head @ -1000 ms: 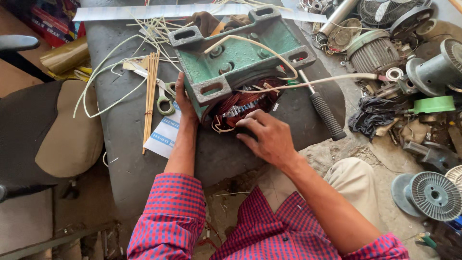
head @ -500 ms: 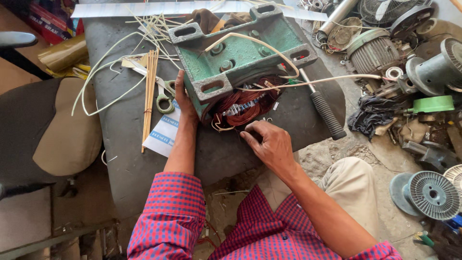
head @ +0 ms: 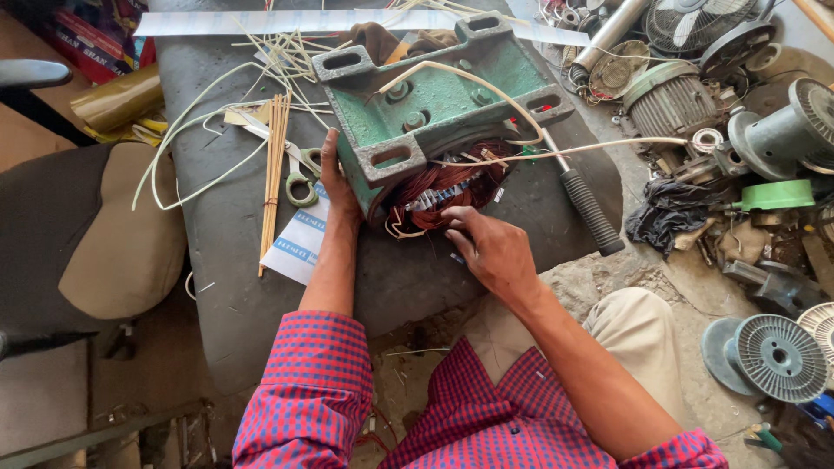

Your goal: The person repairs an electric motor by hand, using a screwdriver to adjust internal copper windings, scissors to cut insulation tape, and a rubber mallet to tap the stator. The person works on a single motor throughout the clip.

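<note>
A green cast motor housing (head: 439, 100) lies upturned on a dark workbench (head: 234, 260), its open end facing me with copper windings (head: 443, 187) showing. My left hand (head: 337, 182) presses flat against the housing's left side and steadies it. My right hand (head: 488, 247) rests at the open end, fingertips on the copper coil and its slot papers. Cream sleeved leads (head: 486, 87) loop over the housing and run off to the right.
A black-handled hammer (head: 584, 204) lies right of the housing. Scissors (head: 300, 178), thin wooden sticks (head: 272, 165), cream sleeving and a paper sheet (head: 300, 243) lie at the left. Motor parts, a fan and wire spools crowd the floor at right. A chair (head: 78, 226) stands left.
My right hand has slid back a little from the coil toward me, its fingers shifting along the winding's lower edge. The left hand has stayed on the housing.
</note>
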